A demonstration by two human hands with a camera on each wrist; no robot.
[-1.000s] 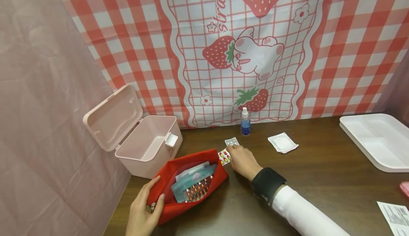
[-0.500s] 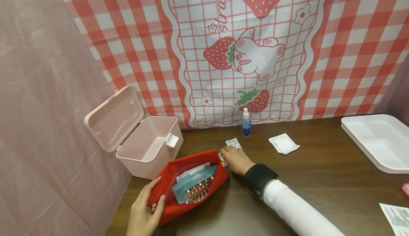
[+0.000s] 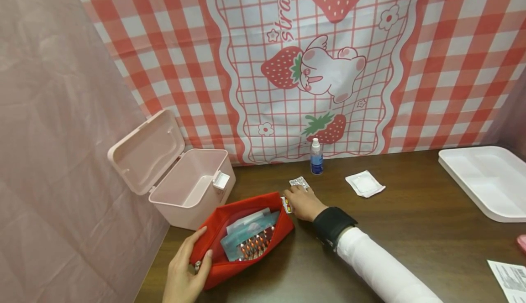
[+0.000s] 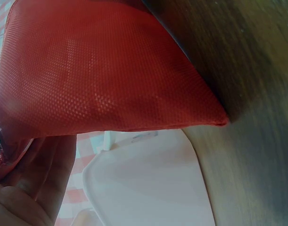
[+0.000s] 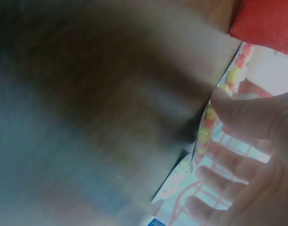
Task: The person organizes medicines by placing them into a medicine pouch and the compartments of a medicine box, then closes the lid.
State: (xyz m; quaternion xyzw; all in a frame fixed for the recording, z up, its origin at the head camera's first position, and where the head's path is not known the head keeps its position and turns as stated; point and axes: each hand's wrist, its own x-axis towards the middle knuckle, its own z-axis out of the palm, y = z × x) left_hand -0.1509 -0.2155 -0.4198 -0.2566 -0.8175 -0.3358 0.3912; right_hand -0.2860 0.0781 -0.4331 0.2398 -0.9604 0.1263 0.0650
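Observation:
My left hand (image 3: pixel 183 266) grips the left end of an open red zipper pouch (image 3: pixel 284 226), thumb and fingers on either side of its edge. Inside the pouch lie teal and white flat packets (image 3: pixel 246 230) and a blister pack of dark red capsules (image 3: pixel 256 244). My right hand (image 3: pixel 305 204) is at the pouch's far right corner, holding a blister pack of red and yellow capsules (image 5: pixel 205 134) between thumb and fingers. In the head view that hand covers most of the pack. Just beyond the fingers a silver blister pack (image 3: pixel 299 182) lies on the table.
A pink box (image 3: pixel 181 211) stands behind the pouch with its lid up. Towards the back are a small spray bottle (image 3: pixel 316 158) and a white square packet (image 3: pixel 365 184). On the right are a white divided tray (image 3: pixel 481 189) and a printed paper (image 3: pixel 509 278).
My right hand has shifted slightly left over the red and yellow blister pack, covering more of it. The left hand and the pouch have stayed in place.

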